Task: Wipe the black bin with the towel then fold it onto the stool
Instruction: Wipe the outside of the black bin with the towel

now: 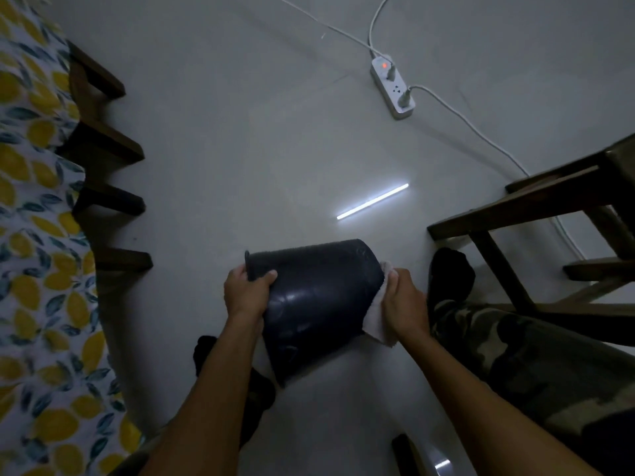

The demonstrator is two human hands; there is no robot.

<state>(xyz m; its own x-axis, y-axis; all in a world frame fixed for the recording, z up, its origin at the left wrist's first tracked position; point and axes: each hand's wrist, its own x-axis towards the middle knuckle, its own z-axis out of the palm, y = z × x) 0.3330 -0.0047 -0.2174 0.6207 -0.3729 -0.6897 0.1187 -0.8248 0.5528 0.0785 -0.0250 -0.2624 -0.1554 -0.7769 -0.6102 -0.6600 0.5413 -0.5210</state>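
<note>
The black bin is tilted on its side just above the pale floor, in the lower middle of the head view. My left hand grips its left edge, thumb lying over the wall. My right hand presses a white towel flat against the bin's right side; most of the towel is hidden under the hand and behind the bin. The dark wooden stool stands at the right, only its legs and rails in view.
A white power strip with plugged cables lies on the floor at the back. Dark furniture legs under a lemon-print cloth line the left. My camouflage-trousered leg stretches out at the right. A dark object lies near the bottom edge.
</note>
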